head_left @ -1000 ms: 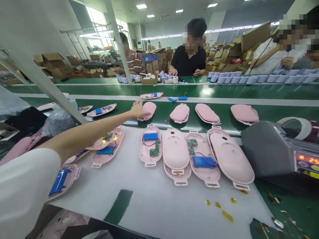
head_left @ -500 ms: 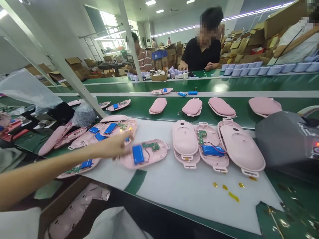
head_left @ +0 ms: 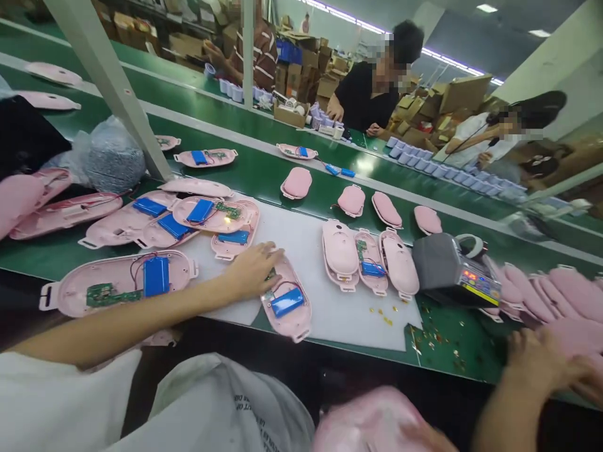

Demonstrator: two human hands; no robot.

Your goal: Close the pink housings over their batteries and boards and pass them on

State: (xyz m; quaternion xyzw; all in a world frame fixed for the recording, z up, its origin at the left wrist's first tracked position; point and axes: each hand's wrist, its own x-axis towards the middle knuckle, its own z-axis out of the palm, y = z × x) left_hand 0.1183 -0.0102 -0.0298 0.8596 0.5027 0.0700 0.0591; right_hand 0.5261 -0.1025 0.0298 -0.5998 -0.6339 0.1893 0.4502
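Note:
My left hand (head_left: pixel 258 270) grips the far end of an open pink shell half (head_left: pixel 296 326), its fingers covering part of a green circuit board. A blue battery pack (head_left: pixel 287 302) with red wires lies inside that shell, which rests near the front edge of a white sheet. My right hand (head_left: pixel 426 437), blurred and cut off by the bottom edge, is closed against a pink shell (head_left: pixel 372 417) close to me. To the left lies another open shell half (head_left: pixel 120 276) with a board and battery. Several more (head_left: pixel 211 215) overlap behind my left forearm.
Closed and open shells (head_left: pixel 340 249) sit beside a grey tape dispenser (head_left: pixel 452 270). Yellow tape bits lie on the white sheet (head_left: pixel 325 320). At right, a co-worker's hands (head_left: pixel 537 358) touch pink shells. A slanted post (head_left: pixel 110 81) rises at left; people work across the green bench.
The view has swung to the right and tilted. The shell under my left hand has turned from crosswise to nearly lengthwise. My right hand and its pink shell have come into view.

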